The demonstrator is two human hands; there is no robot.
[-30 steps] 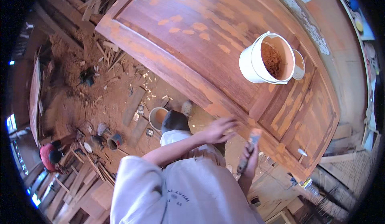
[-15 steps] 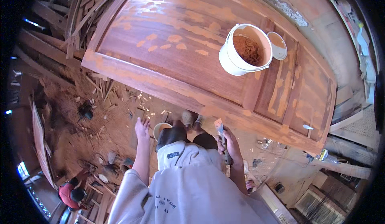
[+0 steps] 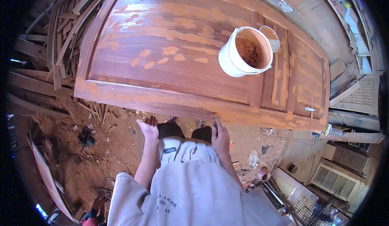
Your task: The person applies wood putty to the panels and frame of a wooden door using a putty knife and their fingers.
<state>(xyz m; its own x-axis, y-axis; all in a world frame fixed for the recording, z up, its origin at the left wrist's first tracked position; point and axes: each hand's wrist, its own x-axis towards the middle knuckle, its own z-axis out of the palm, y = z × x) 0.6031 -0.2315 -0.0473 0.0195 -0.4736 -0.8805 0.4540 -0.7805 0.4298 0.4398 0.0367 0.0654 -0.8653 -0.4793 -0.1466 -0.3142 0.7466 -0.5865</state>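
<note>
A large reddish-brown wooden door with recessed panels lies flat before me, streaked and dabbed with orange filler. In my right hand is a putty knife, its blade against the door's near edge; my hand hides most of the handle. My left hand is open, palm up, fingers stretched, just off that same edge and holding nothing. On the door stands a white bucket of brown-orange filler. Behind the bucket lies a round lid with filler on it.
A small white-bladed tool lies near the door's right end. Scrap boards pile up at the left, above a sawdust-covered floor. Frames and panels lean at the lower right. Part of another person shows at the lower left.
My right hand has brought the putty knife from a raised position to the door's near edge. The view has shifted, and I stand closer to the door. My left hand stays open.
</note>
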